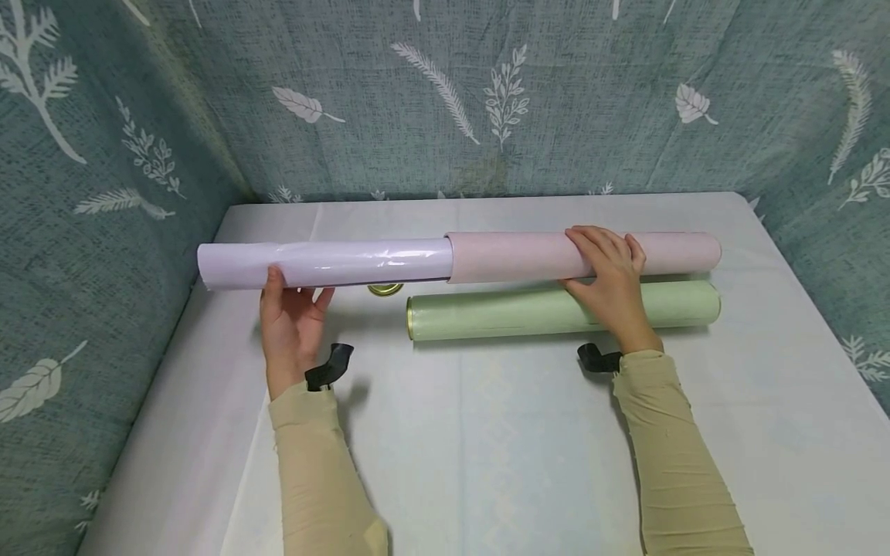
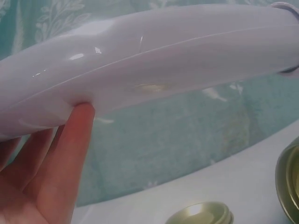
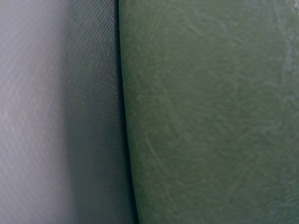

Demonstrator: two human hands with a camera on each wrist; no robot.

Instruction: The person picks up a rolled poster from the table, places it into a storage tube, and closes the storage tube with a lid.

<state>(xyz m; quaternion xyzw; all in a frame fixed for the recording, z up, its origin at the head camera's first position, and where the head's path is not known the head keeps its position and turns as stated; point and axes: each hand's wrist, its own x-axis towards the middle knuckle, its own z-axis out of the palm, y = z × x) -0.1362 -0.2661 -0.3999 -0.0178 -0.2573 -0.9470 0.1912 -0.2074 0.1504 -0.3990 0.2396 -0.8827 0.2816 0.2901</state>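
A glossy lavender roll [image 1: 368, 261] lies level, its right end inside a matte pink tube [image 1: 514, 257]. My left hand [image 1: 295, 328] holds the roll near its left part from below, with the thumb on the near side; a long seam shows along the roll [image 2: 154, 51] in the left wrist view. Over the pink tube, my right hand [image 1: 612, 286] grips its right half, fingers across the top and thumb at the near side. Just in front, a green tube [image 1: 487, 315] with a gold rim rests on the table, filling much of the right wrist view.
A round gold lid [image 1: 385, 290] sits on the table, partly hidden behind the lavender roll. White cloth covers the table [image 1: 501, 448]. Leaf-patterned green fabric [image 1: 375, 147] rises along the back and both sides.
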